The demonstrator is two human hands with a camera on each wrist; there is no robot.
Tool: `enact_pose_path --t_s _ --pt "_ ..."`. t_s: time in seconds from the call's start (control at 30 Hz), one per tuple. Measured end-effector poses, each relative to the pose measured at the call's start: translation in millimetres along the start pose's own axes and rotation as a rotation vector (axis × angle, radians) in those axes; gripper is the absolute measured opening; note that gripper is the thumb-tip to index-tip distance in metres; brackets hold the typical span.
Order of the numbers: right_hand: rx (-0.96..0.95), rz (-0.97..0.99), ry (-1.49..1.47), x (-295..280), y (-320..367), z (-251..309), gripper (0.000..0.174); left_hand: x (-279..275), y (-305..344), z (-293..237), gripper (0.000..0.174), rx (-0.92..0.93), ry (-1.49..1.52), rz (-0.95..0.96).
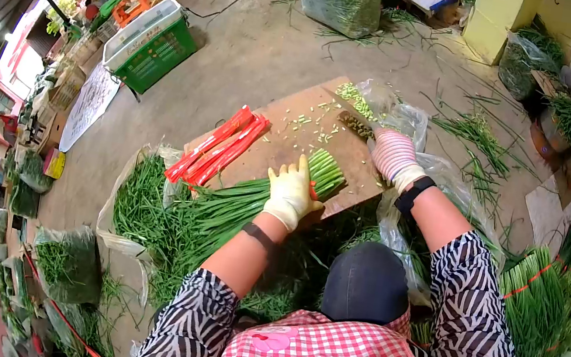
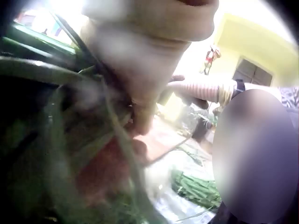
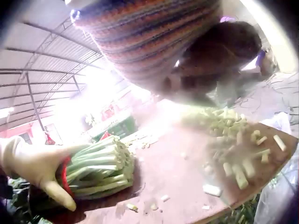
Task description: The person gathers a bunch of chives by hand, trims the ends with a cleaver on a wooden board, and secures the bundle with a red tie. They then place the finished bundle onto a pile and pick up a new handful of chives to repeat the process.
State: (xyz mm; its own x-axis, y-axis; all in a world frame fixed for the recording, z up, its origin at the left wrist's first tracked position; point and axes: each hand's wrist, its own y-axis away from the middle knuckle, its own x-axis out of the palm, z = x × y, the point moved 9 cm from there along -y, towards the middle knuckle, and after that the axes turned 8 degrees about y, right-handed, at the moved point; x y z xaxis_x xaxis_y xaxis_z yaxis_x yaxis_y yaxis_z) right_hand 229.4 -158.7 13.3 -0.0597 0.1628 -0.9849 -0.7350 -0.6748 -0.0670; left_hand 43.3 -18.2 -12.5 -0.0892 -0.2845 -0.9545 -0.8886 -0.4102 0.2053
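On a brown board (image 1: 284, 137) lies a bundle of green chives (image 1: 327, 172), its cut stem ends facing the board's middle and a red band (image 3: 65, 177) around it. My left hand (image 1: 289, 190), in a pale glove, grips the bundle beside that band, thumb and fingers spread around it. In my right hand (image 1: 391, 154), wearing a striped glove, is a knife (image 1: 346, 104), blade pointing to the far left over the board's far edge. Chopped stem pieces (image 3: 224, 119) lie near the blade. The left wrist view is blurred, with leaves close to the lens.
Red ties (image 1: 219, 149) lie on the board's left part. Loose chive leaves (image 1: 147, 201) spill from plastic at the left. Banded chives (image 1: 534, 308) are stacked at the right. A green crate (image 1: 152, 53) and a bagged bundle (image 1: 340, 0) stand farther off on the floor.
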Motion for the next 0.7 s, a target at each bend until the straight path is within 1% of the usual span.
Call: enact_pose_path --t_s 0.03,0.07,0.1,0.13,0.17,0.2,0.23,0.3,0.33,0.37,0.4,0.43,0.47,0.5,0.53,0.57,0.6,0.63,0.67,0.7 --pt "-0.022 0.011 0.004 -14 4 12 0.029 5 -6 3 0.12 0.017 0.046 0.022" --pt "-0.076 -0.057 -0.007 16 -2 6 0.036 9 -11 8 0.115 0.033 0.091 0.044" --pt "-0.115 -0.031 0.065 24 3 8 0.037 8 -14 13 0.109 0.048 0.134 0.063" --pt "-0.152 -0.009 0.137 31 13 12 0.039 -1 -15 19 0.095 0.085 0.192 0.051" --pt "-0.189 0.013 0.212 36 20 15 0.04 -15 -13 26 0.09 0.14 0.318 0.007" --pt "-0.298 -0.153 0.14 44 25 13 0.043 -40 -4 31 0.087 0.154 0.456 0.005" --pt "-0.312 -0.154 0.089 43 29 11 0.039 -72 14 35 0.084 0.163 0.595 0.003" --pt "-0.246 -0.026 0.095 36 33 6 0.037 -138 55 42 0.085 0.344 0.882 -0.095" --pt "-0.29 -0.044 0.098 7 39 19 0.037 -168 76 46 0.087 0.367 0.956 -0.048" --pt "-0.234 0.165 0.204 -2 36 29 0.045 -191 95 52 0.089 0.395 1.026 -0.001" --pt "-0.281 0.097 -0.031 -37 42 51 0.052 -196 108 70 0.094 0.398 1.26 0.028" --pt "-0.324 0.034 -0.264 -63 47 69 0.059 -212 121 73 0.101 0.448 1.334 0.051" --pt "-0.431 0.073 -0.604 -61 43 89 0.069 -222 135 72 0.104 0.477 1.42 0.07" --pt "-0.451 0.134 -0.65 -79 49 112 0.072 -234 148 65 0.107 0.513 1.503 0.09" --pt "-0.469 0.197 -0.692 -113 66 146 0.075 -238 154 73 0.108 0.516 1.508 0.067" --pt "-0.484 0.267 -0.732 -131 80 176 0.078 -235 157 84 0.109 0.513 1.518 0.046" --pt "-0.584 0.291 -0.855 -139 92 204 0.084 -229 161 94 0.109 0.507 1.531 0.03" --pt "-0.678 0.318 -0.981 -145 104 225 0.091 -230 164 91 0.105 0.56 1.557 0.01" --pt "-0.704 0.374 -0.993 -139 111 243 0.098 -226 170 90 0.104 0.566 1.623 0.01" --pt "-0.682 0.408 -1.196 -124 118 255 0.097 -227 177 81 0.103 0.578 1.688 0.008"
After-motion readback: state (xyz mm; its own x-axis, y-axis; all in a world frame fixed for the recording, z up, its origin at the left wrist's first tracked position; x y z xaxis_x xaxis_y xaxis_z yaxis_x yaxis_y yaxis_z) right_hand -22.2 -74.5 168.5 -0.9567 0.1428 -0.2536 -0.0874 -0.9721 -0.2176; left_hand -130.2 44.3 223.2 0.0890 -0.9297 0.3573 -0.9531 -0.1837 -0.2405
